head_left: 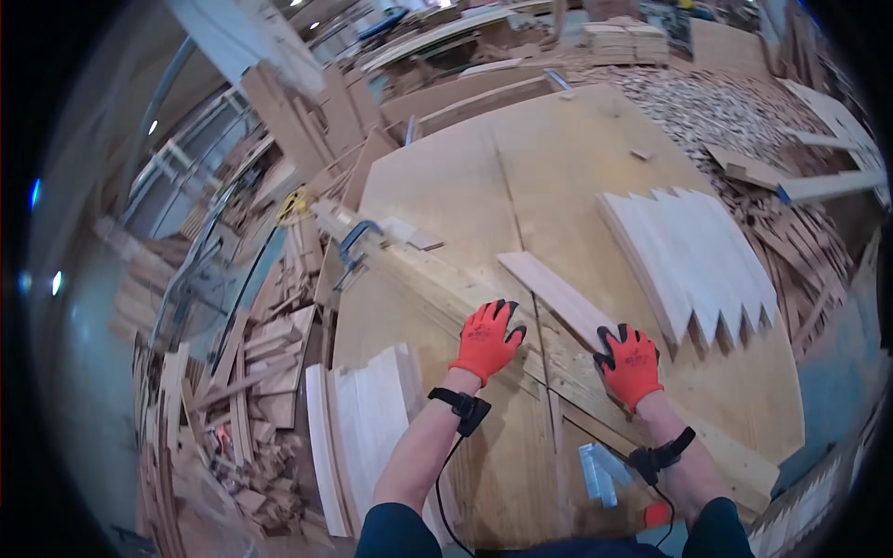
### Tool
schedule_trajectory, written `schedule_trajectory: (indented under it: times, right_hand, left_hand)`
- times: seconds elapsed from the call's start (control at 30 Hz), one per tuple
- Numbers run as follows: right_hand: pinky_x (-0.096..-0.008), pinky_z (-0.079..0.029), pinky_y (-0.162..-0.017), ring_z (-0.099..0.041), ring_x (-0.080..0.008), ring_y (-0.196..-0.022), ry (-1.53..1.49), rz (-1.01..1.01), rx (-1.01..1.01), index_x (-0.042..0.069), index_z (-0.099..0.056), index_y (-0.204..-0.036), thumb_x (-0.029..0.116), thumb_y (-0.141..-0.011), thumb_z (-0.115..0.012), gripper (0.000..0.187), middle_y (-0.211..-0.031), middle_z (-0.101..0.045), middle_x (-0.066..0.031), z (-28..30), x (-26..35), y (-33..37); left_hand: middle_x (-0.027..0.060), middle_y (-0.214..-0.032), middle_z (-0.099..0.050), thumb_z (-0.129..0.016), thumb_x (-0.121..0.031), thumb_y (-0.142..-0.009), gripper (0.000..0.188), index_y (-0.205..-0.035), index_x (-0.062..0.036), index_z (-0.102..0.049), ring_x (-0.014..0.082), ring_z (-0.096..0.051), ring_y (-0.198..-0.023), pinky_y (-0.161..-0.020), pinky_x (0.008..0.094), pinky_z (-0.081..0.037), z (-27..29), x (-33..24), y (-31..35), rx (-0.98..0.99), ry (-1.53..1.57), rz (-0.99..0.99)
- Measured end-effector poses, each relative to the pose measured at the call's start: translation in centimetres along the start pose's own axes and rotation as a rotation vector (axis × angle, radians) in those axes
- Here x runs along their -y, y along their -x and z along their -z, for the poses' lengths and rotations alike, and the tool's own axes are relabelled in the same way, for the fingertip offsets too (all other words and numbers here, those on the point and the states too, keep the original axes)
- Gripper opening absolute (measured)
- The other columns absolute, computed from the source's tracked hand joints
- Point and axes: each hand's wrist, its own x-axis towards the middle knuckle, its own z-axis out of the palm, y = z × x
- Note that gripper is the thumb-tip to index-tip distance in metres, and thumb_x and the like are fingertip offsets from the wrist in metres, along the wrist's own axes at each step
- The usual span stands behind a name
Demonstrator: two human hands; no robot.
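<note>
Steadying the near end of the pale board (556,293), the right hand (629,365) has its fingers bent over the wood, seemingly pressing rather than lifting. The left hand (488,344) rests on the long beam (435,282), fingers curled and slightly apart; whether it grips anything underneath I cannot tell. That beam slants across the tabletop (446,186), and the blue clamp (353,244) near its far end probably keeps it from sliding (a fixed edge to work against, by the look of it). The board lies beyond the beam, its far end pointing away to the left. To the right sits the pointed stack (693,260), to the lower left the pale stack (372,409); both likely stand aside to spare the middle. Between board and pointed stack there is sliding room, while the metal pieces (598,474) crowd the right forearm.
</note>
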Motion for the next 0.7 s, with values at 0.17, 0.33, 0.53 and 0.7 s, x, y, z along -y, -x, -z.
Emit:
schedule_trajectory:
  times: [0.17, 0.33, 0.53, 0.7]
  right_hand:
    - [-0.0466, -0.043, -0.098, -0.051, -0.0343, -0.121, -0.022, 0.122, -0.039, 0.023, -0.061, -0.135, 0.034, -0.086, -0.071, 0.051, -0.133, -0.054, -0.0166, -2.8, 1.7, -7.5]
    - [-0.0480, -0.040, -0.106, -0.047, -0.0351, -0.130, 0.043, 0.300, 0.069, 0.022, -0.062, -0.133, 0.033, -0.088, -0.068, 0.047, -0.138, -0.054, -0.0142, -7.3, 3.2, -14.9]
    - [-0.0500, -0.034, -0.113, -0.046, -0.0340, -0.134, -0.184, 0.324, 0.003, 0.021, -0.064, -0.133, 0.023, -0.089, -0.066, 0.045, -0.140, -0.056, -0.0146, -11.2, 5.1, -17.0]
    - [-0.0486, -0.034, -0.114, -0.046, -0.0338, -0.135, -0.228, 0.352, -0.009, 0.020, -0.063, -0.133, 0.023, -0.089, -0.066, 0.044, -0.142, -0.055, -0.0145, -13.1, 6.0, -18.7]
  left_hand:
    - [0.0165, -0.137, -0.058, -0.064, -0.037, -0.090, 0.052, -0.134, -0.0091, -0.058, 0.0371, -0.049, -0.131, -0.109, 0.0479, -0.039, -3.2, 4.4, 1.5, -0.022, 0.052, 0.140]
    - [0.0145, -0.136, -0.059, -0.064, -0.036, -0.090, 0.051, -0.132, -0.0081, -0.058, 0.0368, -0.048, -0.131, -0.111, 0.0514, -0.034, -5.2, 7.4, -1.9, -0.113, 0.022, 0.162]
    - [0.0154, -0.145, -0.054, -0.062, -0.037, -0.090, 0.054, -0.136, -0.0090, -0.058, 0.0360, -0.043, -0.137, -0.115, 0.0538, -0.028, -7.7, 9.4, -4.3, -0.075, -0.013, 0.258]
    - [0.0116, -0.152, -0.048, -0.058, -0.040, -0.092, 0.054, -0.139, -0.0131, -0.057, 0.0343, -0.040, -0.141, -0.117, 0.0535, -0.024, -7.6, 8.8, -6.4, 0.037, -0.108, 0.346]
